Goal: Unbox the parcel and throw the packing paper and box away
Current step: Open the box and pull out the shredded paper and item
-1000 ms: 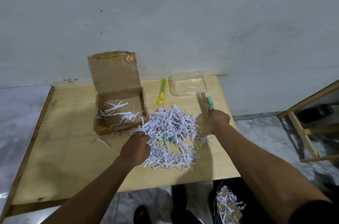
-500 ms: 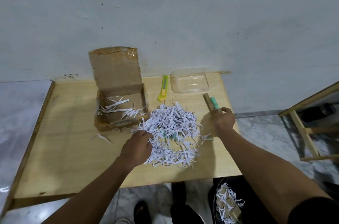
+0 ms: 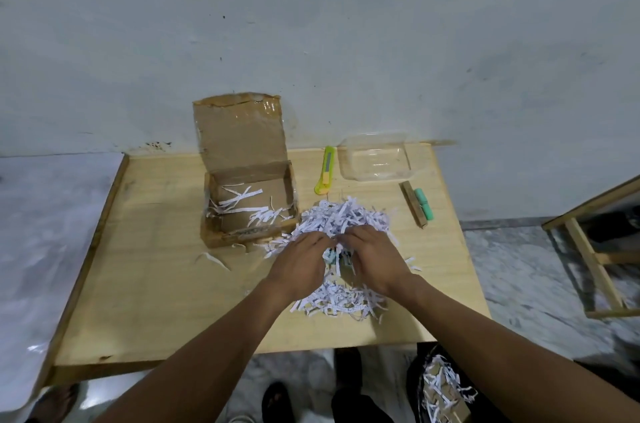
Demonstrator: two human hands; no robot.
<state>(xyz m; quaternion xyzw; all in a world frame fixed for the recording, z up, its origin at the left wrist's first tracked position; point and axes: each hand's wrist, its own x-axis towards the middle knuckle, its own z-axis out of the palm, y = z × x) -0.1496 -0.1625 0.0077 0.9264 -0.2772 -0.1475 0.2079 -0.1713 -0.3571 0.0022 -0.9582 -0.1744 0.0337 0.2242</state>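
**Both hands dig in the paper pile**

The box stands open near the far edge of the surface, its lid up against the wall. Inside it are only a few paper strips; one loose strip lies in front of it. The cardboard looks stiff and light, so I think it is best taken by its side walls.

Right of the box, in the middle of the surface, lies the shredded paper. The left hand and the right hand are both curled into this pile, closing on strips. Something green shows between them, but I cannot tell what. The paper is very light and loose, so it will scatter; a two-hand scoop from below seems safest.

A yellow knife lies behind the pile, then a clear tray, empty, at the far right corner. Near the right edge lie a wooden stick and a green marker. On the floor below, a dark bag already holds strips.
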